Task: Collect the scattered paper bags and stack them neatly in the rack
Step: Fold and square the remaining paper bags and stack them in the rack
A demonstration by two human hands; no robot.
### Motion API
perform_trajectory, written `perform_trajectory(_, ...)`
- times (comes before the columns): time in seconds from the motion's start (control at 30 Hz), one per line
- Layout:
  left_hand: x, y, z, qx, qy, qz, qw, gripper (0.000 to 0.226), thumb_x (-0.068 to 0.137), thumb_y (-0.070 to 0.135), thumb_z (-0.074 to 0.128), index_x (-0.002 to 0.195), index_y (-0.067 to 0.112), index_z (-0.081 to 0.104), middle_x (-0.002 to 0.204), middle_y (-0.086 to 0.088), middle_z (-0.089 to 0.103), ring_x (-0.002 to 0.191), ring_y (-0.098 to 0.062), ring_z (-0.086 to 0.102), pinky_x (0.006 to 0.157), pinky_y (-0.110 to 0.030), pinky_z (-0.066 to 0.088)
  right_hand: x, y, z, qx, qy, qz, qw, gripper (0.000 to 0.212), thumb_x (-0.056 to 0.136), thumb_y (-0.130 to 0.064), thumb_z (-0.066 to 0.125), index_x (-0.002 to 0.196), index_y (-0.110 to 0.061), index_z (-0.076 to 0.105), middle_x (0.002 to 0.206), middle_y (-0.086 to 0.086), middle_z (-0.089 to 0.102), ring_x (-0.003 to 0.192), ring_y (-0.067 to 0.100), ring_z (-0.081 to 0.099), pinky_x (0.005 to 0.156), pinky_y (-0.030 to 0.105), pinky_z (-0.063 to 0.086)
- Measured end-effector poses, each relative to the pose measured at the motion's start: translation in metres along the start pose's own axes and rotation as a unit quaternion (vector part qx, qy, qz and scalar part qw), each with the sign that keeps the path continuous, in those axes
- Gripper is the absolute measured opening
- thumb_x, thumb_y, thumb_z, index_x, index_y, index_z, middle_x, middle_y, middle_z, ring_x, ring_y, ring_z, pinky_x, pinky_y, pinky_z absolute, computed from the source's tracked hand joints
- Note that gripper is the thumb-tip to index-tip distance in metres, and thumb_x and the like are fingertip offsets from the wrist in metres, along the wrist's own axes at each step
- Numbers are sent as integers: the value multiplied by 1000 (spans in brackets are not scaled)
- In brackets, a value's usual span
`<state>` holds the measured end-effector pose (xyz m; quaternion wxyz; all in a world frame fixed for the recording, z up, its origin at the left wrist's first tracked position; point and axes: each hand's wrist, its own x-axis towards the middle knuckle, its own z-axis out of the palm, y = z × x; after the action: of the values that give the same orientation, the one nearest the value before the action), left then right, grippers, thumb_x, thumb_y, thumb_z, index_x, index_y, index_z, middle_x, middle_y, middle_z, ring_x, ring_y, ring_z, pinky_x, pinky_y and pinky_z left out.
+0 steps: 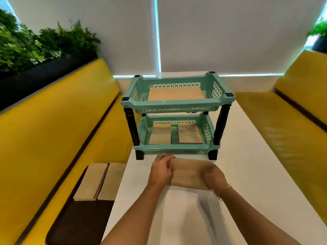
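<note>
Head view: brown paper bag (188, 174) lying flat on white table (247, 174), just in front of green rack (177, 114), held between both hands. Left hand (161, 171) gripping left edge of bag, fingers curled over it; right hand (213, 178) gripping right edge nearer the body, thin bracelet (223, 190) on its wrist. Bag square to rack's lower front rim, close to it but whether touching cannot be told. Inside rack: one flat bag (175, 94) in top tray, two bags (177, 133) side by side in bottom tray. Off to the left, more bags (100, 181) stacked on yellow bench (53, 138) beside the table. Green plants (40, 45) behind bench back; second yellow bench (292, 112) on the right.
</note>
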<state>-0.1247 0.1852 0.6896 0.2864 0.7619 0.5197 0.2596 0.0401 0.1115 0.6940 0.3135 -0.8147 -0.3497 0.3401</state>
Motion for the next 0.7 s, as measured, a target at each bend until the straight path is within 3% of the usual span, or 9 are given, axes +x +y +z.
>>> perform_trajectory(0.2,-2,-7,21,51,64,4,997,34,87,7,59,120,14,62,133,-2,47,130,-17,34,102,-24,33,9,8,7,-28,32,-15,999,44,88,-13,56,129,-2,45,127,17,55,117,32,51,92,27,40)
perform_trajectory(0.27,-7,-7,23,44,89,20,995,31,83,3,61,113,11,65,125,-5,52,126,-19,38,96,-22,35,12,11,10,-46,43,-22,998,42,87,-13,56,126,-1,47,124,18,57,113,32,54,89,27,41)
perform_trajectory(0.4,-11,-2,16,-61,92,18,994,23,76,-5,64,95,8,67,101,1,57,97,-13,51,79,0,30,14,14,8,-58,79,-56,994,44,81,-15,62,123,-4,51,118,19,55,110,34,50,93,33,39)
perform_trajectory(0.53,-21,5,-3,-183,1,-24,983,26,78,0,70,86,22,59,85,16,59,77,3,52,67,-3,40,3,19,-2,70,78,-107,989,31,74,-5,70,103,-7,61,100,9,62,91,23,56,70,24,43)
perform_trajectory(0.6,-30,7,-9,-239,-9,-32,971,30,78,0,70,84,27,57,88,15,59,80,0,53,70,-13,45,-6,20,-7,145,61,-124,980,25,73,2,69,94,-10,63,91,5,64,86,21,58,71,26,48)
perform_trajectory(0.7,-47,12,-10,-299,1,-43,953,36,80,-2,69,87,30,54,93,10,58,84,-5,54,76,-25,50,-22,24,-7,236,57,-139,960,34,72,17,64,81,-16,61,82,-1,62,78,16,59,70,27,51)
